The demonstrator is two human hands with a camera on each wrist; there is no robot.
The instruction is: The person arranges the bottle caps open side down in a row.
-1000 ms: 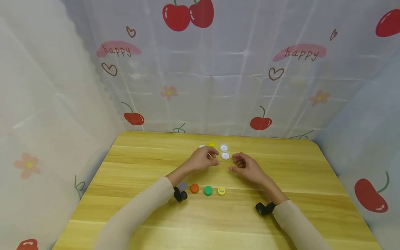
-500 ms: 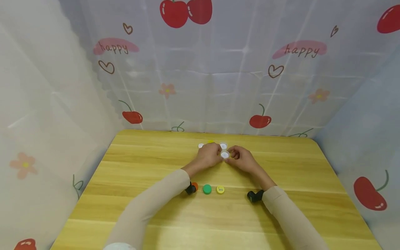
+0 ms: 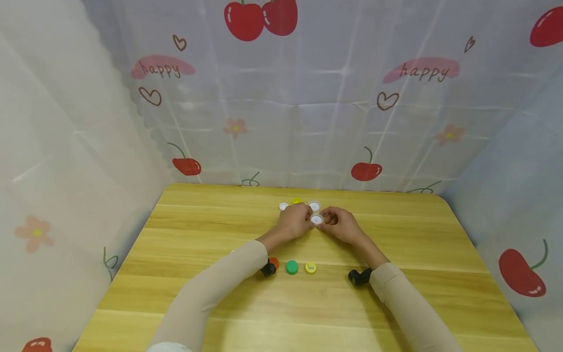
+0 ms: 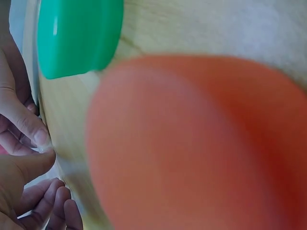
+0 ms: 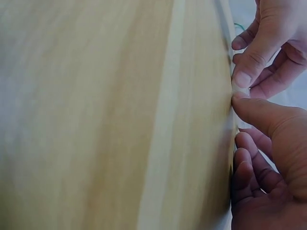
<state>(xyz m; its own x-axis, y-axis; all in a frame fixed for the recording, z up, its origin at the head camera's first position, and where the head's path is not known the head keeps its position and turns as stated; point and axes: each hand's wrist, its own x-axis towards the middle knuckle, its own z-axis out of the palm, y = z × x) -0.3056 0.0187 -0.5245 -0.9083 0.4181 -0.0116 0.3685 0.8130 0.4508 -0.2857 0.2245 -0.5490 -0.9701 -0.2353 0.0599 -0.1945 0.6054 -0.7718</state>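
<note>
Near the back of the table, my left hand point(image 3: 295, 219) and right hand point(image 3: 342, 225) meet at a small white disc with a clear rim point(image 3: 316, 219). Each pinches its side of the disc with thumb and fingers. In the right wrist view the thumb tips of the left hand point(image 5: 268, 48) and right hand point(image 5: 273, 158) come together at its edge. A similar white disc point(image 3: 314, 206) lies just behind. By the left knuckles are a white cap point(image 3: 283, 206) and a partly covered yellow cap point(image 3: 296, 201).
Nearer to me lies a row of bottle caps: orange point(image 3: 274, 264), partly behind the left wrist camera point(image 3: 268, 268), then green point(image 3: 292, 267) and yellow point(image 3: 310, 268). A patterned curtain point(image 3: 281, 146) stands along the wooden table's back edge point(image 3: 378, 193).
Both hands have come inward from either side and taken hold of the near white disc. The left forearm now covers the purple cap. Over the last half second the hands barely move.
</note>
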